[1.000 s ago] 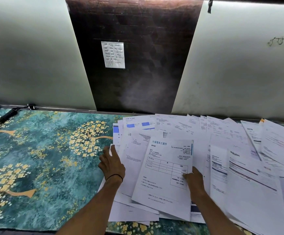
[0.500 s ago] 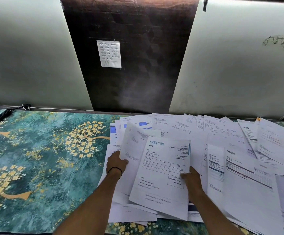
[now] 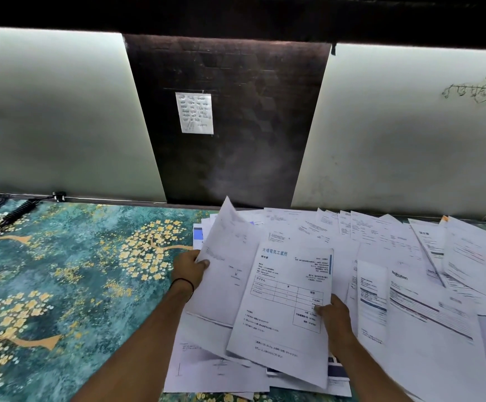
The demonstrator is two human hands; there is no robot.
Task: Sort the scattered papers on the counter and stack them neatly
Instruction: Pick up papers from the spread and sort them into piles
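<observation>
Up off the pile has come the sheet [image 3: 227, 256]. A second ago the left hand [image 3: 188, 269] lay flat on the paper edge; now it has hold of that sheet by its left side and has tilted it, so its top corner stands above the back edge of the counter [image 3: 137, 200].

At the far left a black cable [image 3: 12, 211] trails over the back corner of the teal cloth [image 3: 62, 285] with gold trees that covers the counter. Above, on the dark panel [image 3: 236, 126] between two pale ones, hangs a handwritten note [image 3: 194, 113], too small to read.

The left hand, a thin dark band [image 3: 182, 282] at its wrist, pinches the raised sheet with the thumb on top and the fingers behind. Just right of it, overlapping that sheet's lower part, lies a form [image 3: 288, 300] with a blue heading and a ruled table, slanted a little. The right hand [image 3: 333, 314] is where it was, at the form's right edge, thumb pressed on the printed face. Its fingers are hidden underneath, so it seems to be a pinch rather than a mere press.

Both pieces sit atop the loose papers [image 3: 410, 256], which spread unsorted from the middle of the counter to its right end, overlapping at all angles and reaching the back wall. More lie under the arms at the near edge. High on the right pale panel is a dark scribble [image 3: 479, 88].
</observation>
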